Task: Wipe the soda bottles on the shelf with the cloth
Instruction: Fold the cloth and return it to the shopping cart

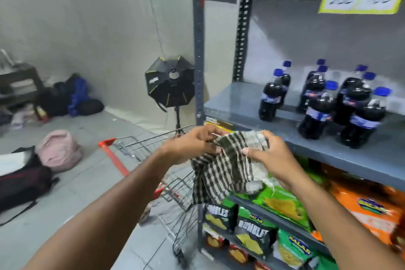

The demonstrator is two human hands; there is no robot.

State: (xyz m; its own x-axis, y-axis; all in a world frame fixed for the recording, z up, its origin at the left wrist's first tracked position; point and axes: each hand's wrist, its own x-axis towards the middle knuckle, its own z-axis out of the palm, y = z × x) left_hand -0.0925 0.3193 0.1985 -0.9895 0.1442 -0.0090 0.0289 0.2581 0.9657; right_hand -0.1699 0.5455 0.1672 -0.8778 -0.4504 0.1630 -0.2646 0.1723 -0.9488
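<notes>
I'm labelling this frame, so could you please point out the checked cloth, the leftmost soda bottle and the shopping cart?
checked cloth (221, 168), head view, hanging middle.
leftmost soda bottle (270, 96), head view, dark body.
shopping cart (140, 147), head view, wire rim.

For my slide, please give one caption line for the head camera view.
Both hands, left hand and right hand, hold a checked cloth before soda bottles on a grey shelf.

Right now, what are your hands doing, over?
Left hand and right hand both gripping checked cloth. Soda bottles upright on grey shelf, untouched. Nothing between cloth and bottles.
</notes>
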